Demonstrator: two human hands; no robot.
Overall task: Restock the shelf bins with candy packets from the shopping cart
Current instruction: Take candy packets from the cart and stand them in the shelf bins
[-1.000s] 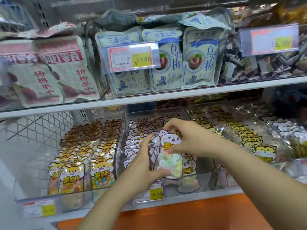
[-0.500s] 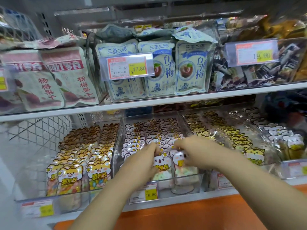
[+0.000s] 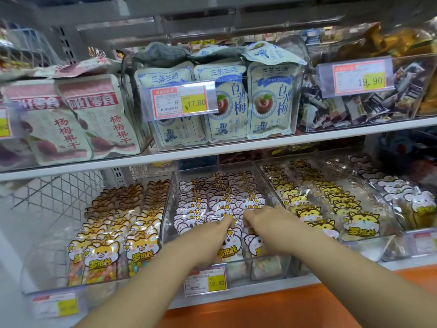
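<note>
A clear middle bin [image 3: 264, 176] on the lower shelf holds rows of white bear-shaped candy packets [image 3: 220, 200]. Both my hands reach into its front. My left hand [image 3: 208, 237] lies with fingers stretched forward, its tips touching the packet tops near the middle row. My right hand [image 3: 269, 228] rests beside it, fingers pointing left and forward over the packets. Two front packets [image 3: 230, 245] stand upright between and under my hands, their lower halves showing pastel candy rings. The shopping cart is out of view.
A left bin [image 3: 163, 209] holds orange fox-shaped packets, and a right bin [image 3: 387, 209] holds yellow cat-shaped ones. A price tag [image 3: 205, 281] reads 16.80. The upper shelf [image 3: 212, 151] carries plum snack bags in clear bins. An orange ledge [image 3: 260, 306] runs below.
The packet my hands held up a second ago now stands in the front of the middle bin. Both hands have dropped lower and stretched onto the packet tops.
</note>
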